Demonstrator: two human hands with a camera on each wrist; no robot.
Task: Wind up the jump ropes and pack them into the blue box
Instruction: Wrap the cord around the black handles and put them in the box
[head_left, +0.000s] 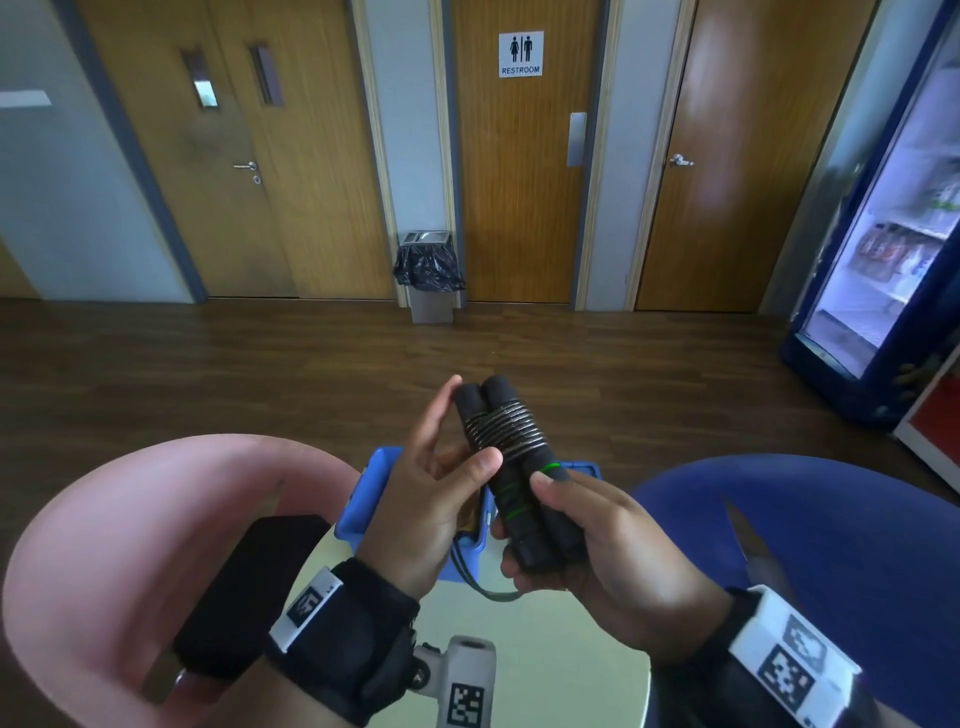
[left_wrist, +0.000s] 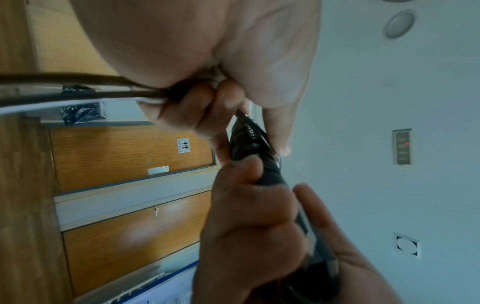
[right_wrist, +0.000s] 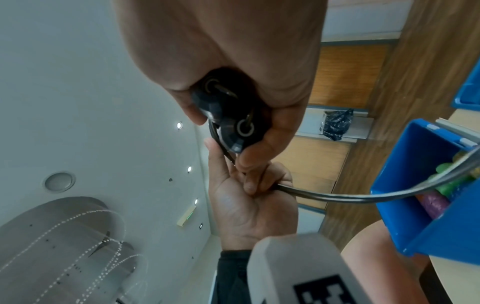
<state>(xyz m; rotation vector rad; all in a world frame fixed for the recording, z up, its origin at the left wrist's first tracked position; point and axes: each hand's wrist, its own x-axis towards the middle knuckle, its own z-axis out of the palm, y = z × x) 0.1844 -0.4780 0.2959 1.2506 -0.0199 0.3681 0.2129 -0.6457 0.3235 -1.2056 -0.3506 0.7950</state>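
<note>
Two black jump rope handles (head_left: 524, 499) with green rings are held side by side, and the dark cord (head_left: 506, 423) is coiled round their upper half. My right hand (head_left: 602, 545) grips the lower ends of the handles (right_wrist: 228, 115). My left hand (head_left: 436, 478) presses its thumb on the coil, and its lower fingers curl round the loose cord (right_wrist: 350, 198), which also shows in the left wrist view (left_wrist: 78, 95). A short loop of cord hangs below my hands. The blue box (head_left: 382, 467) sits on the table right under them, with coloured ropes (right_wrist: 441, 185) inside.
The pale round table (head_left: 545, 654) is close in front of me, between a pink chair (head_left: 130, 519) on the left and a blue chair (head_left: 831, 545) on the right. A lined bin (head_left: 428, 275) stands by the doors, and a drinks fridge (head_left: 893, 234) at far right.
</note>
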